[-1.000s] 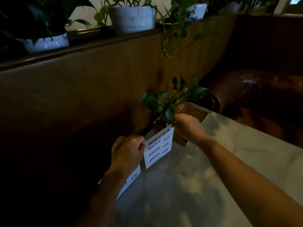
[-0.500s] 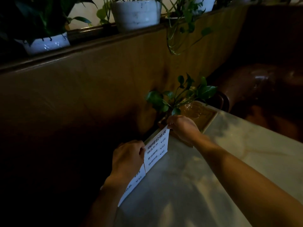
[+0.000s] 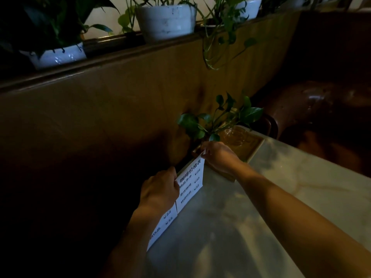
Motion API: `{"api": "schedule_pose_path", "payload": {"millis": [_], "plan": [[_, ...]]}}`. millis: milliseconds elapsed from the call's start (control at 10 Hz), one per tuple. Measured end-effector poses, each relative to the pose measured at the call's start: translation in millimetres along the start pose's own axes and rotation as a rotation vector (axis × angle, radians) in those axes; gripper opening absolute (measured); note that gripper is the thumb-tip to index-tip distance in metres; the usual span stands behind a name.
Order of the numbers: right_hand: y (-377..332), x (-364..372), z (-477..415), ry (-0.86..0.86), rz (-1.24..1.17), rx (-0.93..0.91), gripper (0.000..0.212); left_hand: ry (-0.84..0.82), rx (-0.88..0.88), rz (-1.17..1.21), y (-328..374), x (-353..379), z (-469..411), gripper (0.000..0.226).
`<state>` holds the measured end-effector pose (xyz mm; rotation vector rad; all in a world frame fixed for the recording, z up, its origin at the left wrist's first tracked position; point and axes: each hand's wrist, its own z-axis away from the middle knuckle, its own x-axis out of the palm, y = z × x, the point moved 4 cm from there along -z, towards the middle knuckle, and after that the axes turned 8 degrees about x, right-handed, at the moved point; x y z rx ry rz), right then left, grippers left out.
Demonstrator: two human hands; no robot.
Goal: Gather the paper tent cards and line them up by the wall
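A white paper tent card (image 3: 191, 184) with black printed price lines stands on the pale marble table (image 3: 261, 207), close to the dark wood wall (image 3: 112, 109). My left hand (image 3: 160, 189) pinches its near top corner and my right hand (image 3: 217, 155) pinches its far top corner. A second white tent card (image 3: 163, 227) stands just nearer along the same edge, end to end with the first, partly hidden behind my left wrist.
A small green plant in a glass vessel (image 3: 232, 135) sits on a wooden tray (image 3: 252, 147) right behind my right hand. White plant pots (image 3: 166, 20) line the ledge above the wall. A brown leather seat (image 3: 325, 121) lies at the far right.
Both hands have carried the tent card towards the wall and set it in line with the second card. The card's lower edge now meets the table.
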<state>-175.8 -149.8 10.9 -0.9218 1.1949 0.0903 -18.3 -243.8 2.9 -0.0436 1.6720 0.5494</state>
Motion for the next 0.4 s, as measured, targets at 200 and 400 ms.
{"api": "schedule_pose_path", "payload": {"millis": [200,400], "plan": [[1.7,2.0,3.5,0.016,0.099,-0.021,0.040,-0.025,0.003,-0.016,0.3,-1.3,0.1,0.012],[6.5,-6.3,6.2,0.079,0.130,-0.030,0.048,0.040,0.017,0.034,5.1,-6.3,-2.7,0.010]]}}
